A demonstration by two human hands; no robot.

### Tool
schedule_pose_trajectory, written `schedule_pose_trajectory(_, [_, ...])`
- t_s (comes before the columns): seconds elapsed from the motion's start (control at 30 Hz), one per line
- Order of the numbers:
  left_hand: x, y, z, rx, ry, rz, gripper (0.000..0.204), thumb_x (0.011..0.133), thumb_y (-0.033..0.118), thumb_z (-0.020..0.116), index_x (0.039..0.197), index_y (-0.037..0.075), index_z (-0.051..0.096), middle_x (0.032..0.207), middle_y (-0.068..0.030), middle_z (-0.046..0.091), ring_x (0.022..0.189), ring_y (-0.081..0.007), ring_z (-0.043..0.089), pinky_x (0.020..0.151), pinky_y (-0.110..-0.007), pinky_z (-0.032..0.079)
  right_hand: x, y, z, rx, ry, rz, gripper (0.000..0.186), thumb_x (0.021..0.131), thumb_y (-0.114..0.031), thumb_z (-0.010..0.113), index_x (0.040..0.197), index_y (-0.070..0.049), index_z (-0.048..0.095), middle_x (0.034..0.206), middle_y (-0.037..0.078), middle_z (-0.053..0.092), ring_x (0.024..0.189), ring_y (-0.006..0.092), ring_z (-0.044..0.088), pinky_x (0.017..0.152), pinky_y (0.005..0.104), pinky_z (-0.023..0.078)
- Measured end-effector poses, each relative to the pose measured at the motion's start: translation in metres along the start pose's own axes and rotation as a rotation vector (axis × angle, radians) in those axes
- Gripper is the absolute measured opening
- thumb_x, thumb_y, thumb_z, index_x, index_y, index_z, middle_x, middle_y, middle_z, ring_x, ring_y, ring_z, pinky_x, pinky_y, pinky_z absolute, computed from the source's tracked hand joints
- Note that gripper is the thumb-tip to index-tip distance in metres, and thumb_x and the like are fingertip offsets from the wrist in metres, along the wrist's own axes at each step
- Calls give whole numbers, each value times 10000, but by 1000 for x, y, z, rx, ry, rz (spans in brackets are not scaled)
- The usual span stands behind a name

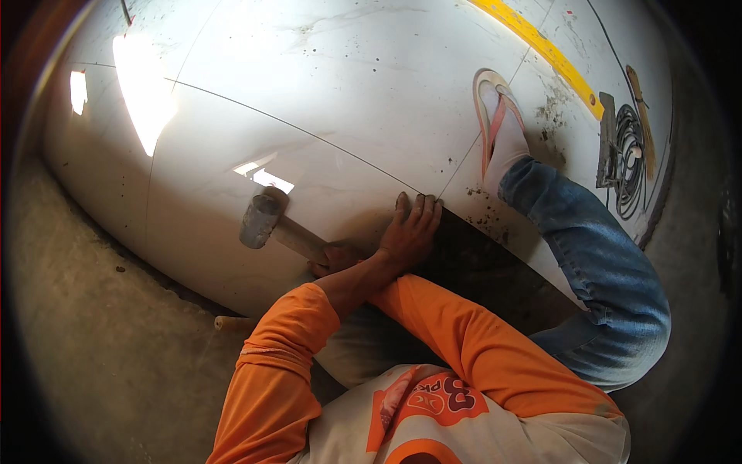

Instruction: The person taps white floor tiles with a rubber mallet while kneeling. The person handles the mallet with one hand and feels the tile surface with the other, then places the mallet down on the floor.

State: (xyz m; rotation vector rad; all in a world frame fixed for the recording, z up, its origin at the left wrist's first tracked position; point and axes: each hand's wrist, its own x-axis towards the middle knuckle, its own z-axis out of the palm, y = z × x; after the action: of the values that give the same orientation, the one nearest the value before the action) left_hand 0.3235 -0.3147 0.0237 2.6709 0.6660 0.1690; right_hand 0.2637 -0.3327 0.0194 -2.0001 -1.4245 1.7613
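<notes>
Left hand: crosses over the other forearm and lies flat on the tile at centre frame. The fingers are spread wide and grip nothing, and their tips sit right at a joint.
Right hand: mostly hidden under the left forearm, its fingers closed round the mallet handle.
Mallet: grey head with a wooden handle, left of centre. The head is just over the tile or resting on it; I cannot tell if they touch.
Tile: large, white and glossy, with glare at upper left. Its lower edge meets the bare concrete floor in the lower left of the frame.
Other tiles: they fill the upper half, split by thin joints and flecked with dark grit.
Dark patch: right of the left hand, dull and without gloss. It could be an uncovered bed or the person's shadow; I cannot say which.
Leg: blue jeans at right, with a sandalled foot planted on the laid tiles.
Upper right: a yellow strip, a trowel and a coil of cable lie near the edge.
Small peg: on the concrete just below the tile edge.
Progress: by my reading most of the field is down and the mallet tile is being seated. The concrete at left and perhaps the dark patch remain uncovered.
</notes>
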Motion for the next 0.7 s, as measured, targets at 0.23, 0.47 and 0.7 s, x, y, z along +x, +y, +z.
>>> schedule_pose_trajectory(0.23, [-4, -4, -4, 34, -5, -32, 588, 839, 235, 497, 1365, -17, 419, 1357, -198, 442, 1286, -341, 416, 1101, -599, 252, -3, -6, -6, -6, -3, 9, 484, 787, -469, 671, 908, -1, 644, 813, 219, 676, 783, 378, 671, 723, 467, 525])
schedule_pose_trajectory(0.47, [2, 1, 10, -33, -9, -9, 596, 836, 253, 514, 1364, -7, 422, 1402, -186, 411, 1328, -336, 370, 1124, -572, 233, -7, -8, -11, -27, -19, 24, 486, 832, -485, 608, 939, -13, 648, 888, 241, 667, 824, 403, 652, 764, 484, 509])
schedule_pose_trajectory(0.7, [13, -30, 3, -90, 4, 60, 651, 880, 393, 557, 1398, 33, 394, 1492, -114, 345, 1389, -268, 300, 1149, -525, 193, -2, 5, -4, -62, 8, -87, 494, 849, -479, 579, 970, -4, 646, 928, 250, 660, 868, 408, 643, 797, 489, 497])
